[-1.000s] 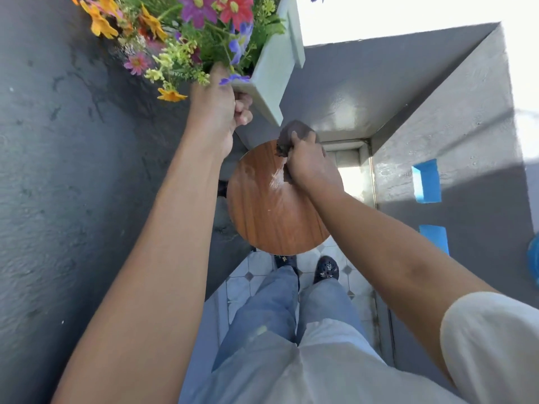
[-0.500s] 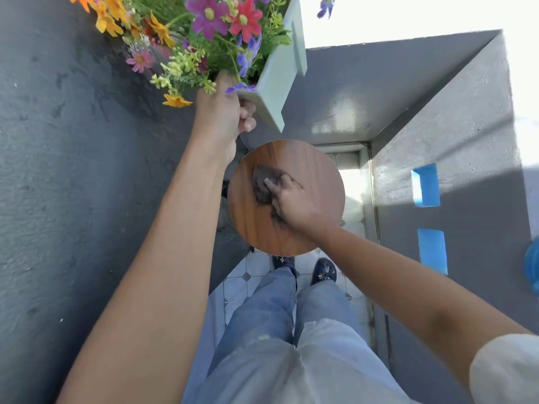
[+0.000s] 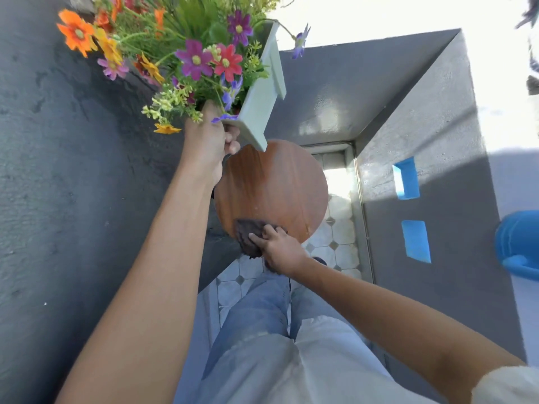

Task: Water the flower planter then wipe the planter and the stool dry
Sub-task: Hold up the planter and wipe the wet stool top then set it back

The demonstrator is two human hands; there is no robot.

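Note:
A pale green planter [image 3: 261, 97] full of orange, pink, red and purple flowers [image 3: 195, 58] is held up above the stool, tilted. My left hand [image 3: 208, 142] grips its near lower edge from underneath. Below it stands a round brown wooden stool [image 3: 274, 185], its top shiny in the middle. My right hand [image 3: 278, 247] presses a dark brown cloth [image 3: 246, 236] onto the stool's near edge; part of the cloth hangs over the rim.
Dark grey walls close in on the left [image 3: 73, 199] and right [image 3: 437, 170], with two blue tape patches [image 3: 407, 177] on the right wall. A blue container [image 3: 517, 246] sits at the far right. Tiled floor [image 3: 335, 228] and my jeans-clad legs [image 3: 256, 325] lie below.
My right hand has dragged the cloth across the stool top, from the far edge through the middle to the near edge. My left hand keeps the planter lifted.

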